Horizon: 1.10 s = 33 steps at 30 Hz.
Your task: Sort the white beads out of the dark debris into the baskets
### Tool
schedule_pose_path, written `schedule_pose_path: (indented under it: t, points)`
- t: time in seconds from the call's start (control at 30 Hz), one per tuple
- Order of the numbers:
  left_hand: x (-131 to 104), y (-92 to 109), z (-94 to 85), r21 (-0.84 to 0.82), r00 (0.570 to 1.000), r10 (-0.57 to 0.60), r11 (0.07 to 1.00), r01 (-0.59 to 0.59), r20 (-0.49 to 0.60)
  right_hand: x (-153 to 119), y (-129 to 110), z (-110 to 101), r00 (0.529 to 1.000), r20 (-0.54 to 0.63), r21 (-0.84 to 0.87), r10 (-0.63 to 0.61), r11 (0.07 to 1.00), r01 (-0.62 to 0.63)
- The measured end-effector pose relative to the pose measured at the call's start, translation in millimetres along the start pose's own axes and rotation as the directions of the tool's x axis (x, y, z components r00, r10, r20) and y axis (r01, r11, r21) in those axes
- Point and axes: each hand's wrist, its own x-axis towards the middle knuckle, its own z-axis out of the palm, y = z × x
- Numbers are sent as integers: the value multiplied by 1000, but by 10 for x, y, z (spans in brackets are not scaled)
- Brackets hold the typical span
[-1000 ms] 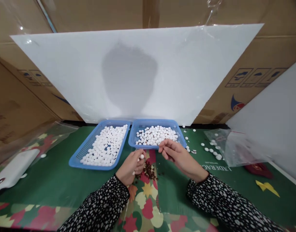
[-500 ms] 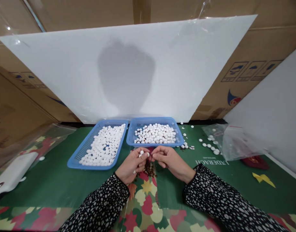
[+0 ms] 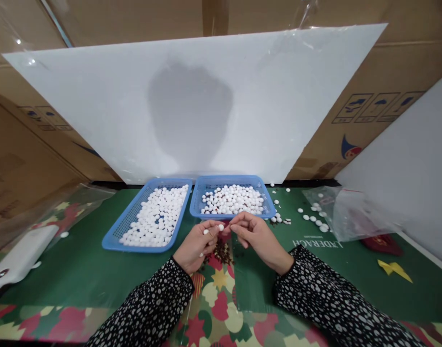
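Note:
My left hand (image 3: 196, 244) is closed around several small white balls (image 3: 221, 227), one of them at its fingertips. Thumb and index finger of my right hand (image 3: 259, 237) are pinched together right beside those fingertips; whatever they hold is too small to make out. Just beyond both hands, the right blue basket (image 3: 268, 212) contains white balls mixed with dark brown bits. To the left, another blue basket (image 3: 110, 239) is filled with white balls. Beneath my hands, a small heap of dark brown bits (image 3: 224, 253) lies on the table covering.
Loose white balls (image 3: 318, 222) lie at the right, beside a clear plastic bag (image 3: 365, 212). A yellow scrap (image 3: 395, 270) is further right. At the left are a white device (image 3: 22, 258) and another clear bag (image 3: 74, 207). A white board (image 3: 271, 106) and cardboard boxes stand behind.
The white balls in my left hand have shifted, and fewer show between its fingers. My right hand has risen slightly, still pinched. The view has moved a little.

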Motion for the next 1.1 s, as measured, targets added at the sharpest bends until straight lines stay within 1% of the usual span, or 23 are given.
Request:
schedule_pose_path:
  t: [0.1,0.3,0.4,0.5,0.6,0.73,0.83,0.93,1.1]
  points:
    - [3,-3,-2,-6,1000,9,1000,-9,-6,0,-3,-8,1000,-1,19,1,1000,-1]
    - [0,-12,7,-4,1000,11,1000,-11,-14,1,-11,14,1000,-17,-21,5,1000,-6]
    - [-3,-4,12,-10,999,11,1000,-11,-30,-8,-11,34,1000,-22,-6,10,1000,-10]
    - [-7,3,15,-8,999,8,1000,-8,-37,-19,-4,36,1000,-8,8,7,1000,-7]
    - [-5,-4,11,11,1000,-2,1000,2,-26,-24,-3,29,1000,-2,-16,26,1000,-26]
    - [3,-24,1,26,999,7,1000,-6,-41,-27,-9,28,998,30,-5,50,999,-50]
    - [5,-29,0,34,999,12,999,-10,-49,-31,-4,35,998,63,0,30,1000,-30]
    - [8,-32,-2,40,997,17,999,-14,-71,-35,2,44,998,70,19,4,1000,-5]
    - [21,-51,-13,83,995,34,996,-26,-92,-28,-15,50,999,30,-72,22,997,-19]
